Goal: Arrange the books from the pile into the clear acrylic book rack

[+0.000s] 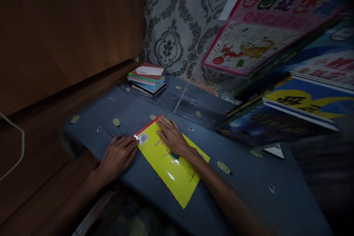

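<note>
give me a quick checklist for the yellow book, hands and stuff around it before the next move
1. Yellow book lying on the tablecloth: ok, it looks flat.
2. Right hand on the book: ok, fingers spread over the cover.
3. Left hand at the book's corner near the barcode: ok; whether it pinches the edge: cannot tell.
4. Cover fully visible: not ok, the right hand and forearm hide part of it.
5. Stack of books apart from the yellow book: ok, though piled unevenly.
6. Pink book apart from both hands: ok.
</note>
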### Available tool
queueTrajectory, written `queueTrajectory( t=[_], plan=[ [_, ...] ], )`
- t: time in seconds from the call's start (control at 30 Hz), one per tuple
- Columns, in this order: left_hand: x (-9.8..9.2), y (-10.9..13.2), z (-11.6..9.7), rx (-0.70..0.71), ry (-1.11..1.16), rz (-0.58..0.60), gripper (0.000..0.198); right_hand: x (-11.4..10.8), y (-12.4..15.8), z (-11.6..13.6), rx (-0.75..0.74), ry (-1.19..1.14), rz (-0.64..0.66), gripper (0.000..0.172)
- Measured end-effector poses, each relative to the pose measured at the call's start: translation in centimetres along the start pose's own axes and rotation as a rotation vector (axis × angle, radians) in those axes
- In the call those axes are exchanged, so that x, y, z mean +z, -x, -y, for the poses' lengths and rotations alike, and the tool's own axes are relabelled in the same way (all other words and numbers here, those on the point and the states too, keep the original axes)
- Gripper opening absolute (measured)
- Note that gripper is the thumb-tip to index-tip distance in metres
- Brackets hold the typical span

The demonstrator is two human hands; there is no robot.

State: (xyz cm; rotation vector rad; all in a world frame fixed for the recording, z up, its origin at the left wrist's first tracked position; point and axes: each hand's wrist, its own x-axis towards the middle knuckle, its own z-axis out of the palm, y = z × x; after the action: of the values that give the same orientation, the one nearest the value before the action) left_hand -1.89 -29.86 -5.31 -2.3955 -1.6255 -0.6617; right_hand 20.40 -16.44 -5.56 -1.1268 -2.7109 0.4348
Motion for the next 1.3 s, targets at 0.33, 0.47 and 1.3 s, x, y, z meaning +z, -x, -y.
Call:
queueTrajectory(
  t=[0.33, 0.47, 1.3],
  plan=[
    [-0.5, 0.2, -0.3, 0.050, -0.030, 0.075, 0.031, -0.2, 10.4, -2.8, 0.109, -0.006, -0.111, 0.050],
    [-0.6, 0.4, -3.2, 0.245, 0.030, 0.161, 0.034, 0.0, 12.0, -2.7, 0.148, -0.009, -0.134, 0.049],
    [2.9, -7.1, -2.9, 0.207, 0.301, 0.082, 0.036, 0.0, 11.2, 4.1, -0.047, 0.010, -0.123, 0.044]
  ],
)
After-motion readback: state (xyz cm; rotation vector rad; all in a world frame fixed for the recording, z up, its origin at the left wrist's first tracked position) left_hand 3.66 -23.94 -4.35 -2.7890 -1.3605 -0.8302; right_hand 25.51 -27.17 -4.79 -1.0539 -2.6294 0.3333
